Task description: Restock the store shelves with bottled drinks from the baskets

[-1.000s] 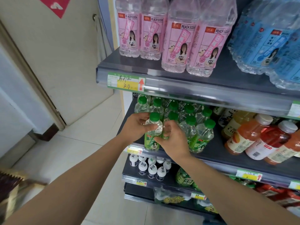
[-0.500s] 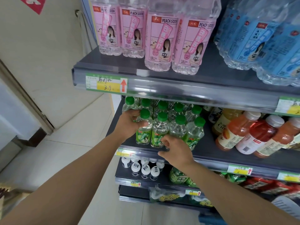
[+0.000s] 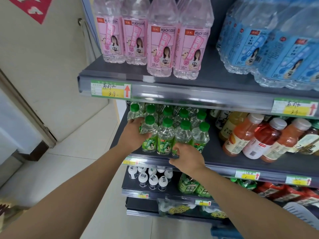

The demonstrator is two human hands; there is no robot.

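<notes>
At the left end of the middle shelf [image 3: 217, 152], the left hand [image 3: 135, 135] wraps its fingers round the front-left bottle [image 3: 151, 125]. That bottle stands upright at the corner of a block of green-capped sodas [image 3: 166, 135] near the shelf's front edge. The right hand [image 3: 189, 158] sits at that edge with its fingers curled against the foot of the third bottle [image 3: 183, 137]. I cannot tell whether they grip it. Right of the block stand juice bottles [image 3: 255, 137].
</notes>
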